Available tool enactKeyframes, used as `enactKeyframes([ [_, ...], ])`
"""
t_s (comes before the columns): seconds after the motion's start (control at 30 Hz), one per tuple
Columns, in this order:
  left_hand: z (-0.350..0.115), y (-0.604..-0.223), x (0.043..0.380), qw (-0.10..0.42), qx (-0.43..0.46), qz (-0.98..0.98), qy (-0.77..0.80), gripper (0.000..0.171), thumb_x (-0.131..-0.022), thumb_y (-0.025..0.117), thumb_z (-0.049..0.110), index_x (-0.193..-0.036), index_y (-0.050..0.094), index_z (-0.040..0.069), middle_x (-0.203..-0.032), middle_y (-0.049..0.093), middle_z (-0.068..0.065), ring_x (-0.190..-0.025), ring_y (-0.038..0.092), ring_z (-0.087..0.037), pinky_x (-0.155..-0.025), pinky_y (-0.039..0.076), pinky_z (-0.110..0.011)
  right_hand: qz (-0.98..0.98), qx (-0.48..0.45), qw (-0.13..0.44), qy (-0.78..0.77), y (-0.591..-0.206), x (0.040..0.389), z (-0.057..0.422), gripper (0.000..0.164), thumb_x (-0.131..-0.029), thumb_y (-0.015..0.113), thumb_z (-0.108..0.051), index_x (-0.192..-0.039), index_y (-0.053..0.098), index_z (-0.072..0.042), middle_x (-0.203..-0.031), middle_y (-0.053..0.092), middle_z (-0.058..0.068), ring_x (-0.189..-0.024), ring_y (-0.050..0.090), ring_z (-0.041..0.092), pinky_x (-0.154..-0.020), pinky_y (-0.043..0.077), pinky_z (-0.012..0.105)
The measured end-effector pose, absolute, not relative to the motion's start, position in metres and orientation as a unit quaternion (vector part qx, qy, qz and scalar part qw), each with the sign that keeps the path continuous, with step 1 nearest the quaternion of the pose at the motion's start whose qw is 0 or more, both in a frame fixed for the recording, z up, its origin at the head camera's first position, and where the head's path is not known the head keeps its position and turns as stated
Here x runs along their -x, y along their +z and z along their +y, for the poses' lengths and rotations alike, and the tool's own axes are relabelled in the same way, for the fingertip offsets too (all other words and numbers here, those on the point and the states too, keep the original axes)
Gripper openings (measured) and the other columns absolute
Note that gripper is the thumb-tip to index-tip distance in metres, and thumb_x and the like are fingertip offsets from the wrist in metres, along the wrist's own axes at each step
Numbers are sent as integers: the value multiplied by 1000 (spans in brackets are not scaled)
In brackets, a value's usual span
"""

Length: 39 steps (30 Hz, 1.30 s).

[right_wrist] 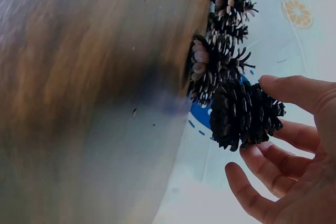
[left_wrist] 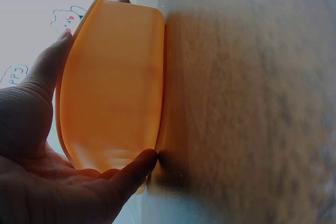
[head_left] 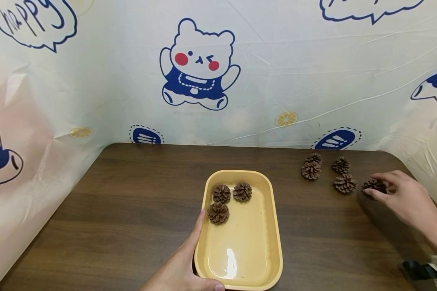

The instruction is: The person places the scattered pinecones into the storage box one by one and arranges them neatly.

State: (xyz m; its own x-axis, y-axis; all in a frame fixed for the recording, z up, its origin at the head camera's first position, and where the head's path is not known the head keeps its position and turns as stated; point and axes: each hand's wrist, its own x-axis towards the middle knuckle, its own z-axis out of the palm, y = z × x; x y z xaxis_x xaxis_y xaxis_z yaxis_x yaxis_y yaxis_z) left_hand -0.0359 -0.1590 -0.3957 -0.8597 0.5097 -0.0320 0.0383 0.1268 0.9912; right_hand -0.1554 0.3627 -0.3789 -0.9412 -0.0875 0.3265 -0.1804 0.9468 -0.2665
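Note:
A yellow rectangular tray (head_left: 245, 242) lies on the table, with three brown pine cones (head_left: 218, 213) grouped in its far left part. My left hand (head_left: 180, 260) grips the tray's near left corner, one digit along the left side and another at the near rim. The left wrist view shows the tray's outer wall (left_wrist: 113, 82) between the digits. At the table's right side, my right hand (head_left: 408, 200) pinches a pine cone (right_wrist: 244, 116) between thumb and fingers. That cone appears slightly raised off the table in the right wrist view.
Several more pine cones (head_left: 345, 184) stand on the table just left of my right hand, two of them touching (head_left: 311, 170) farther back. The dark wooden table (head_left: 131, 210) ends at a pale printed cloth (head_left: 269, 81) hanging behind and at both sides.

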Motion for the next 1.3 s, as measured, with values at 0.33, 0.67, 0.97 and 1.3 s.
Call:
enactKeyframes([
  [0.33,-158,-394,36,197,-178,718,643,140,-78,94,11,-168,-11,35,-172,13,-20,-120,61,-16,-99,49,-18,-967,-90,178,158,-371,151,347,40,-86,85,-14,-115,69,8,-110,63,29,-81,68,49,-70,52,62],
  [0.67,-158,-394,36,193,-179,722,639,140,-77,94,12,-168,-10,35,-172,13,-21,-120,61,-15,-99,48,-18,-956,-121,206,172,-359,149,327,46,-75,88,2,-116,69,7,-112,65,28,-83,67,44,-65,37,3],
  [0.97,-159,-396,36,178,-186,742,619,141,-77,95,15,-168,-10,33,-172,16,-23,-122,59,-11,-101,46,-16,-944,-158,233,170,-351,146,310,46,-71,91,1,-113,72,-1,-112,68,18,-82,66,26,-71,41,6],
  [1.3,-159,-396,35,181,-182,743,618,141,-77,95,15,-168,-9,33,-171,16,-23,-121,59,-10,-101,46,-16,-925,-204,269,177,-348,142,286,53,-65,92,4,-114,74,-5,-113,69,12,-96,55,8,-82,44,17],
])
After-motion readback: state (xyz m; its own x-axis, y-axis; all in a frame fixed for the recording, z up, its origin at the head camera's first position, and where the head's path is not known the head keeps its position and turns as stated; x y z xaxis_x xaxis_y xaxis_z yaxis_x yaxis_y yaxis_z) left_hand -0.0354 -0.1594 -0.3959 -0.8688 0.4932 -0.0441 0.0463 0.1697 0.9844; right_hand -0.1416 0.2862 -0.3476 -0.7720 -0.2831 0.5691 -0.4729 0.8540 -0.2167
